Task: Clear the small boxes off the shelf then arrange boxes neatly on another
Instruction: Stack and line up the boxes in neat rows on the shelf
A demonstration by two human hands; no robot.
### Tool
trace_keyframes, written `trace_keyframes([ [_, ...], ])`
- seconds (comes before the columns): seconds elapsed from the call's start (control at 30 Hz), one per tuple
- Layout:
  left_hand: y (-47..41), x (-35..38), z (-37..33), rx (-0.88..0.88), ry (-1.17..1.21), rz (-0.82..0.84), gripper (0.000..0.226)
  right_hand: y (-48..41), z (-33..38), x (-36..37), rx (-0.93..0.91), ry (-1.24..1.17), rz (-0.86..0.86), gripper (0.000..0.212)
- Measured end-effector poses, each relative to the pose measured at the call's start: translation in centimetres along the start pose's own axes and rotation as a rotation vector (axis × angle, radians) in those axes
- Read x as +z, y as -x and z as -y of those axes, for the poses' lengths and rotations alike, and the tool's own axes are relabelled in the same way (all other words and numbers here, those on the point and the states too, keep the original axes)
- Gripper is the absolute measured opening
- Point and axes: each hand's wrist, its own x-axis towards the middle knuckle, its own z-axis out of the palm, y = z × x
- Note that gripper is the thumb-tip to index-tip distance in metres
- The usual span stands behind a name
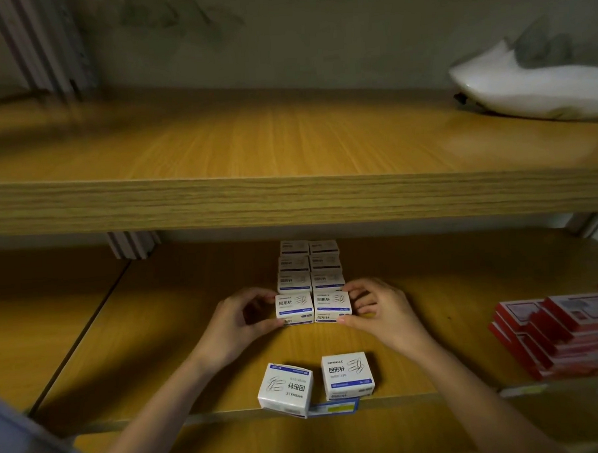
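Small white paper-clip boxes stand in two neat columns running back on the lower wooden shelf (158,335). My left hand (241,318) pinches the front left box (294,307) between thumb and fingers. My right hand (380,311) pinches the front right box (332,304) the same way. The two boxes touch each other and the rows behind (310,270). Nearer me, two loose boxes lie at the shelf's front edge: one turned askew (287,389), one squarer (347,375).
The upper shelf (287,141) carries only a white plastic bag (531,82) at its far right. A stack of red boxes (556,335) sits on the right of the lower shelf. A metal upright (132,245) stands at the back left.
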Motion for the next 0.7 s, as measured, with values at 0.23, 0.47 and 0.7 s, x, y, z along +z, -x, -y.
trace_keyframes([
  [0.23,1.1,-0.8,-1.0,-0.081,0.089,-0.114,0.037,0.3,0.9,-1.3,0.065,-0.019,0.001,0.048],
  [0.47,5.3,-3.7,-1.4,-0.011,0.212,0.349,0.048,4.9,2.1,-5.3,-0.031,-0.055,0.248,0.032],
  [0.7,6.6,-2.5,-1.3,0.022,0.133,0.358,0.061,7.2,1.3,-2.8,-0.033,0.079,0.349,0.052],
])
